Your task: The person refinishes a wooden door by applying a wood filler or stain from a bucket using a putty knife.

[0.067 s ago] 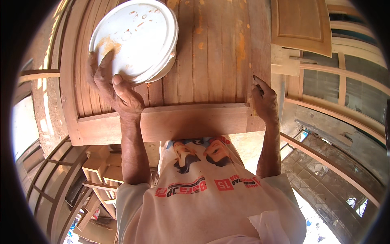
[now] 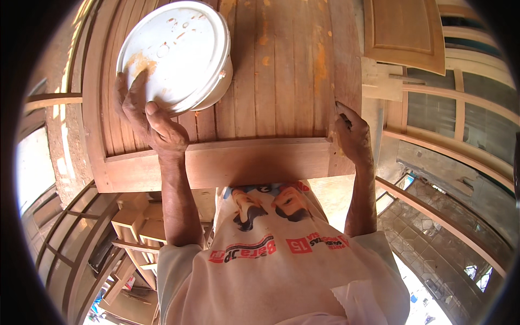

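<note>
A round white lidded plastic tub [image 2: 179, 51], its lid smeared with orange-brown stains, is at the upper left over a wooden slatted panel [image 2: 287, 92]. My left hand [image 2: 154, 116] grips the tub at its near left side, fingers on the lid and rim. My right hand [image 2: 352, 132] is closed near the panel's right stile, with something small and dark at its fingers that I cannot make out. Orange filler streaks mark several boards. The panel's front rail [image 2: 244, 162] runs between my forearms, close to my shirt.
A carved wooden door piece [image 2: 403, 30] lies at the upper right. Wooden window frames [image 2: 460, 108] stand to the right, and wooden furniture frames [image 2: 127, 227] are at the lower left. A dark tiled surface [image 2: 422, 227] shows at the lower right.
The tub and my left hand have shifted very slightly left. My right hand has moved a little within the right side of the panel.
</note>
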`<state>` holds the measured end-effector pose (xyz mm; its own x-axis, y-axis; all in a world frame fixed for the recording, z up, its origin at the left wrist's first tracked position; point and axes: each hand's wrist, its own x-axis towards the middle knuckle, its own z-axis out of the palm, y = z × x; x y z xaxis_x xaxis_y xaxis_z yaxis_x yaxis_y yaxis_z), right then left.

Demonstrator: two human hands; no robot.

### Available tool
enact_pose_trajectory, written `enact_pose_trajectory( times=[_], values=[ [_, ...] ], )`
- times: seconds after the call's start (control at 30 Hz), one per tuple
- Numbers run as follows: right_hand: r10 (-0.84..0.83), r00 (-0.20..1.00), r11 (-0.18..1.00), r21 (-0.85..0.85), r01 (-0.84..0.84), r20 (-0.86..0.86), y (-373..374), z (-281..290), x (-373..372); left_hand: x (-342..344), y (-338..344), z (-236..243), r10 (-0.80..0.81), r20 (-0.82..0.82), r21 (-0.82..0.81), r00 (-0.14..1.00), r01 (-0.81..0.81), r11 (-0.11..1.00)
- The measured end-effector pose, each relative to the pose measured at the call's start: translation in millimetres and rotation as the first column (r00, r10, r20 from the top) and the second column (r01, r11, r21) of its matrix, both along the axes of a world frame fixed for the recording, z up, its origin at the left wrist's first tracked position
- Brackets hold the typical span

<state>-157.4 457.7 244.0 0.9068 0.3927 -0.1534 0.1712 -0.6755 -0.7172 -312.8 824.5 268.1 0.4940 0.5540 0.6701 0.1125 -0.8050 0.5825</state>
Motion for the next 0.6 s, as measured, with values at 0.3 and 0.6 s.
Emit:
enact_pose_trajectory(
  times=[0.3, 0.6],
  values=[
    [0.32, 0.94, 0.947, 0.014, -0.32, -0.119, -8, 2, 4, -2, 0, -8, 0.116, -0.063, 0.106, 0.991, -0.109, 0.988],
    [0.18, 0.982, 0.969, 0.183, -0.166, -0.064, -52, -10, 43, -2, -23, 12, 0.158, -0.135, -0.058, 0.978, -0.167, 0.984]
  ],
)
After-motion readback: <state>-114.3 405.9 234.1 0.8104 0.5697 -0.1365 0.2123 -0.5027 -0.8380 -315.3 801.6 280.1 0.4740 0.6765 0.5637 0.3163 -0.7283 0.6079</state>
